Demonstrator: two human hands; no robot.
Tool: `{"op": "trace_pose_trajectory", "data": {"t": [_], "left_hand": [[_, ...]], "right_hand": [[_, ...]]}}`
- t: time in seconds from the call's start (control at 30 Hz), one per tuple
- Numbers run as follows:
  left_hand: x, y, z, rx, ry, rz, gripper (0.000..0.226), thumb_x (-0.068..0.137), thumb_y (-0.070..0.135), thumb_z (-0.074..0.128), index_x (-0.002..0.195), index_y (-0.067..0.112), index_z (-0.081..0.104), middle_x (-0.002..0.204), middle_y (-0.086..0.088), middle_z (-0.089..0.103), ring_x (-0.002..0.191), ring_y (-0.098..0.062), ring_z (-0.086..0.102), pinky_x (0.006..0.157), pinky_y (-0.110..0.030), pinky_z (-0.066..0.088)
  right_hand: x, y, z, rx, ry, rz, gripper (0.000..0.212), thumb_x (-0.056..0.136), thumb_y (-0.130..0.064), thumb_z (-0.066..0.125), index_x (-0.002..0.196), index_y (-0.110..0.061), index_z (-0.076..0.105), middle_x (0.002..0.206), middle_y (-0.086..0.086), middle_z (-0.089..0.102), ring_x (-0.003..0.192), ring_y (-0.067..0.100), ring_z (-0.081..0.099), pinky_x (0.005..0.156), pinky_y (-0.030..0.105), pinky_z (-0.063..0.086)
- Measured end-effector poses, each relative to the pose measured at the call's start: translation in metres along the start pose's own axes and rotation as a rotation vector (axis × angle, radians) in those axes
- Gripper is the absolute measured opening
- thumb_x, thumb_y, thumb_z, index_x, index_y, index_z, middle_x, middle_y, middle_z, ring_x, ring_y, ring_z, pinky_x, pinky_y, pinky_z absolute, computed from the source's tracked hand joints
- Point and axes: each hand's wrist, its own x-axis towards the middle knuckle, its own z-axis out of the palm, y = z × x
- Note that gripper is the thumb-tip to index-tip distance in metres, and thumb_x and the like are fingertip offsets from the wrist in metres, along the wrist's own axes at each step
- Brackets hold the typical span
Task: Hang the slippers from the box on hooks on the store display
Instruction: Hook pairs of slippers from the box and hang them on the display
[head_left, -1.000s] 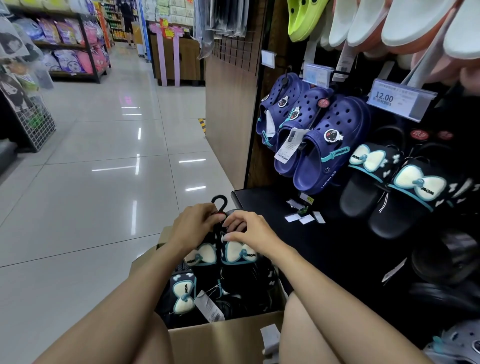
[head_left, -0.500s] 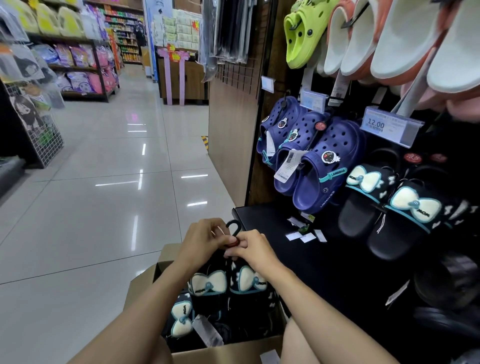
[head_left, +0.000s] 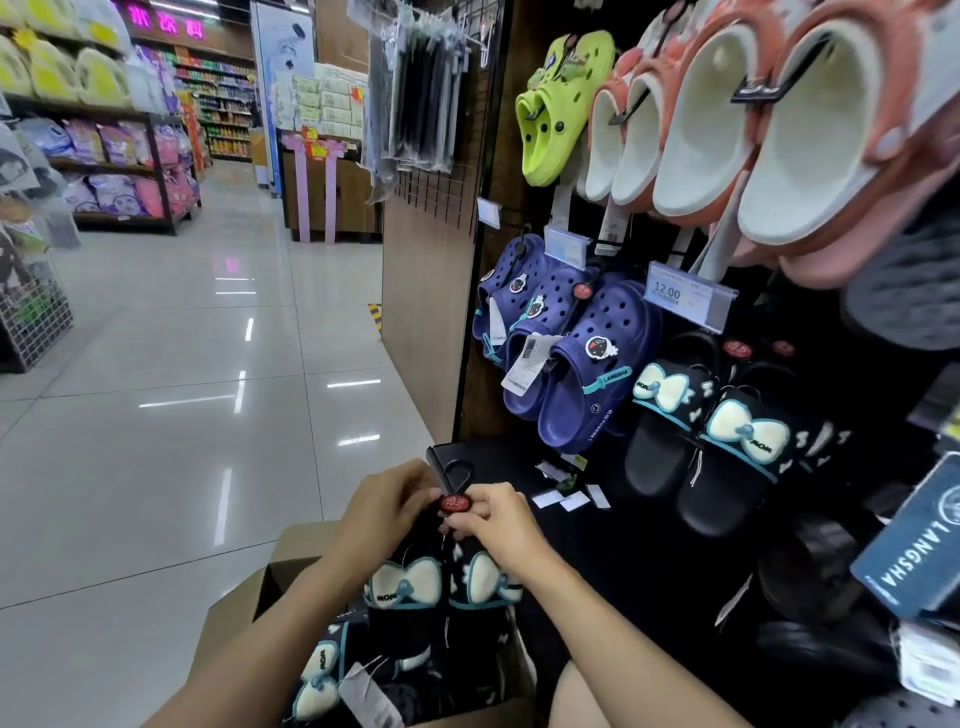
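1. A pair of black slide slippers with cream bows and teal trim hangs in the air just above an open brown cardboard box on the shiny tiled floor.
2. The pair hangs from a black plastic hanger hook with a small red round label at its top.
3. The left hand is on the left side of that hook, with its fingers curled in and pinching the hanger just by the red label.
4. The right hand is on the right side, touching the left hand's fingertips, and it pinches the hanger too, just under the label.
5. The slippers dangle below both hands, toes down, with the bows facing up at us.
6. More black bow slippers and a white paper tag lie inside the box, under the held pair.
7. To the right, matching black bow slippers already hang on the dark store display, well apart from the hands.
8. Beside those hang dark blue clogs with holes, and above them a lime green clog and coral clogs with white insides.
9. A white price tag reading 12.00 sits above the black pairs.
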Motion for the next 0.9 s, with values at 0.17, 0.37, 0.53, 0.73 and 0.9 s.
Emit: {"op": "trace_pose_trajectory", "data": {"t": [0.17, 0.37, 0.53, 0.73, 0.9], "left_hand": [[0.011, 0.013, 0.015, 0.087, -0.09, 0.077, 0.01, 0.098, 0.018, 0.056, 0.095, 0.022, 0.066, 0.086, 0.011, 0.069, 0.08, -0.008, 0.064, 0.077, -0.031, 0.051], [0.025, 0.043, 0.021, 0.175, -0.133, 0.232, 0.007, 0.096, 0.018, 0.056, 0.095, 0.022, 0.061, 0.087, 0.018, 0.059, 0.08, -0.007, 0.055, 0.07, -0.021, 0.038], [0.042, 0.074, 0.033, 0.204, -0.142, 0.295, 0.013, 0.095, 0.02, 0.055, 0.105, 0.023, 0.062, 0.091, 0.014, 0.06, 0.089, -0.016, 0.061, 0.071, -0.025, 0.038], [0.063, 0.109, 0.048, 0.15, -0.144, 0.331, 0.021, 0.091, 0.009, 0.054, 0.108, 0.016, 0.064, 0.095, 0.006, 0.065, 0.091, -0.018, 0.062, 0.071, -0.025, 0.038], [0.082, 0.138, 0.06, 0.076, -0.142, 0.359, 0.021, 0.089, 0.006, 0.054, 0.106, 0.017, 0.061, 0.091, 0.006, 0.066, 0.084, -0.012, 0.06, 0.07, -0.015, 0.041]], "right_hand": [[-0.009, -0.004, -0.02, 0.013, 0.056, 0.019, 0.009, 0.086, -0.005, 0.069, 0.087, -0.014, 0.071, 0.084, 0.009, 0.077, 0.073, 0.01, 0.07, 0.072, 0.016, 0.053], [-0.018, -0.001, -0.046, 0.036, 0.202, 0.082, 0.015, 0.065, -0.022, 0.073, 0.076, -0.012, 0.073, 0.076, 0.009, 0.076, 0.071, 0.014, 0.069, 0.072, 0.031, 0.054], [-0.027, -0.004, -0.073, 0.074, 0.268, 0.11, 0.017, 0.071, -0.012, 0.077, 0.085, -0.004, 0.073, 0.078, 0.009, 0.076, 0.068, 0.008, 0.062, 0.066, 0.026, 0.049], [-0.036, -0.012, -0.114, 0.082, 0.345, 0.045, 0.013, 0.078, -0.01, 0.074, 0.089, -0.003, 0.074, 0.084, 0.008, 0.078, 0.084, 0.017, 0.074, 0.075, 0.026, 0.054], [-0.038, -0.016, -0.151, 0.03, 0.412, 0.007, 0.02, 0.073, -0.021, 0.074, 0.087, -0.007, 0.074, 0.08, 0.005, 0.077, 0.094, 0.024, 0.073, 0.087, 0.04, 0.055]]}}
